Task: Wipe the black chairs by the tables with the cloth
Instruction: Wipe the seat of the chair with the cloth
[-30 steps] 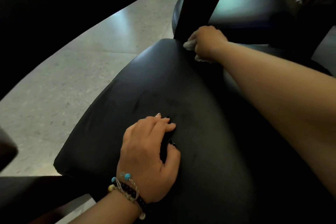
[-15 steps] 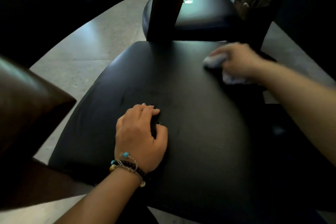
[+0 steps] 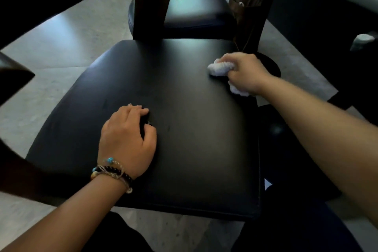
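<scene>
- Black padded chair seat (image 3: 184, 129): nearest the camera, smooth; second black chair (image 3: 196, 12) behind it
- White cloth (image 3: 219, 67): bunched, touching the seat's far right corner
- Right hand (image 3: 245, 73): fingers curled round the cloth
- Left hand (image 3: 126, 139): rests on the seat, fingers loosely bent, holding nothing
- Risk: bunched cloth covers little, so strokes may leave unwiped strips; a stroke overrunning the right edge may slip off

The right hand (image 3: 246, 72) has swept the cloth (image 3: 219, 67) rightward across the seat (image 3: 194, 129).
</scene>
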`<action>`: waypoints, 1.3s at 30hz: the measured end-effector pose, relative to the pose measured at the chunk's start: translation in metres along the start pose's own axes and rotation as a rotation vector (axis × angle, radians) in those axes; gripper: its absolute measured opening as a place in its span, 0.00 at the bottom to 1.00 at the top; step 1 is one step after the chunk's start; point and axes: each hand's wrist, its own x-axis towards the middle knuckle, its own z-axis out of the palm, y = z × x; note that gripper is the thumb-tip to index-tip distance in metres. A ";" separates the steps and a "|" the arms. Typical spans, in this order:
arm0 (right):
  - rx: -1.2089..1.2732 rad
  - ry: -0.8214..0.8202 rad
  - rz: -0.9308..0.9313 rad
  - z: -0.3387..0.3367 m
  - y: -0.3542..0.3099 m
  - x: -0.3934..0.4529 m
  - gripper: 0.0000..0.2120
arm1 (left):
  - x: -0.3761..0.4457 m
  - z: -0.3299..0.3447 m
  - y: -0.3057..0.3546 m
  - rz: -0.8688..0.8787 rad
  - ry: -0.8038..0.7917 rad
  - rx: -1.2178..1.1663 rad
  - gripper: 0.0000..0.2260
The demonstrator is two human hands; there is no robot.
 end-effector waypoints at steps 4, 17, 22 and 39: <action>-0.044 -0.056 -0.303 0.006 -0.018 -0.096 0.24 | -0.001 0.001 0.001 0.003 0.002 -0.012 0.20; -0.183 -0.244 -0.426 0.068 -0.116 -0.067 0.21 | 0.004 0.000 -0.005 -0.119 0.347 -0.371 0.15; -0.124 -0.360 -0.709 0.047 -0.106 -0.168 0.21 | 0.004 -0.001 -0.007 -0.129 0.359 -0.421 0.13; -0.068 -0.188 -0.737 0.041 -0.081 -0.158 0.17 | 0.007 0.004 -0.009 -0.112 0.303 -0.346 0.16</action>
